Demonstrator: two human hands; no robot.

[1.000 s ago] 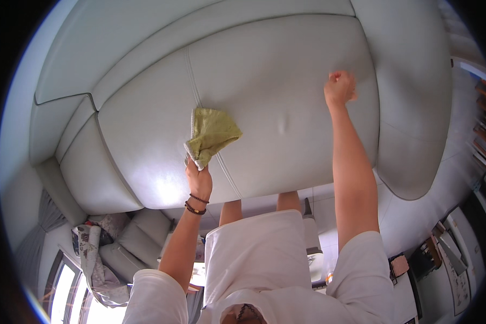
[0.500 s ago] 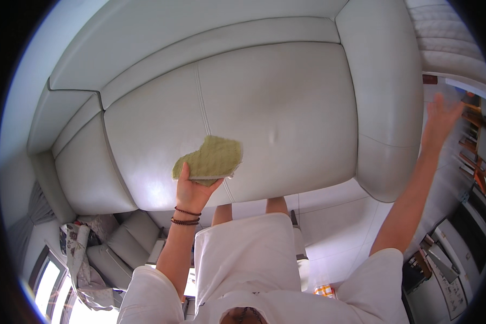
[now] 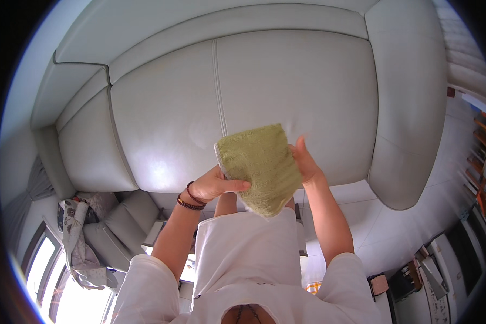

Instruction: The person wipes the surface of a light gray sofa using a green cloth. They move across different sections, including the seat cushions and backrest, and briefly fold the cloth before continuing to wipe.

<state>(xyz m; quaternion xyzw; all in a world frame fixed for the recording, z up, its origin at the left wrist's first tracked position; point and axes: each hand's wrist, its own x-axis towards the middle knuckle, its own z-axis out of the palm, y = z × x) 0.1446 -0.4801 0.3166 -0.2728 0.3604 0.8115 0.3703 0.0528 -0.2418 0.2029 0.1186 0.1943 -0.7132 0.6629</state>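
STEP: folding green cloth (image 3: 260, 167) over pale sofa (image 3: 286, 92) | HANDS: left hand (image 3: 213, 185), right hand (image 3: 305, 162) both gripping cloth edges | NEXT: likely needs edges squared before wiping

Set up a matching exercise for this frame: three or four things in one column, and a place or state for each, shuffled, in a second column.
Things:
1. green cloth
2. beaded bracelets
3. sofa armrest
4. left hand

Places or states:
A. at the right end of the pale grey sofa
B. around the left wrist
C. held between both hands, over the seat cushion
D. gripping the cloth's left edge

Pairs: 1-C, 2-B, 3-A, 4-D. The right hand holds the cloth's other edge.
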